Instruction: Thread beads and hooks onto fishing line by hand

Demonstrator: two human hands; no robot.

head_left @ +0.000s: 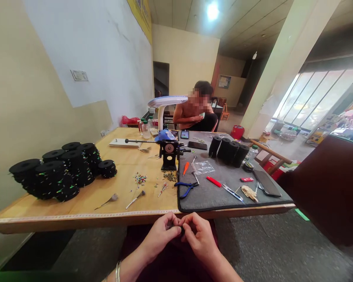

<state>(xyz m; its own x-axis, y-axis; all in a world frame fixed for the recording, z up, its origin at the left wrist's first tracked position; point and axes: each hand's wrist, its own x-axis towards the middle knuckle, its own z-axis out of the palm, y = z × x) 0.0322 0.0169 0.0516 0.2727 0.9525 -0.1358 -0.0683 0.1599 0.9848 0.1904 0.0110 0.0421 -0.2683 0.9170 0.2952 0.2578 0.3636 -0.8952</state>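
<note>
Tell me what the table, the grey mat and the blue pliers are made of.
Table: pale wood, matte, grain visible. Grey mat: likely felt or fabric, dull, dark bound edge. Pliers: blue grips look plastic or rubber; jaws probably metal.

On my feed the room is bright but uneven: daylight through the windows (317, 98) on the right blows out to near white, and a ceiling lamp (212, 10) flares overhead. The table (76, 203) is softly lit, with short shadows under the black spools (55, 172). The left hand (160, 235) and right hand (200, 237) sit in shade below its edge (the small dark piece (181, 228) they pinch is too dim to identify). Lines bow toward the frame edges.
</note>
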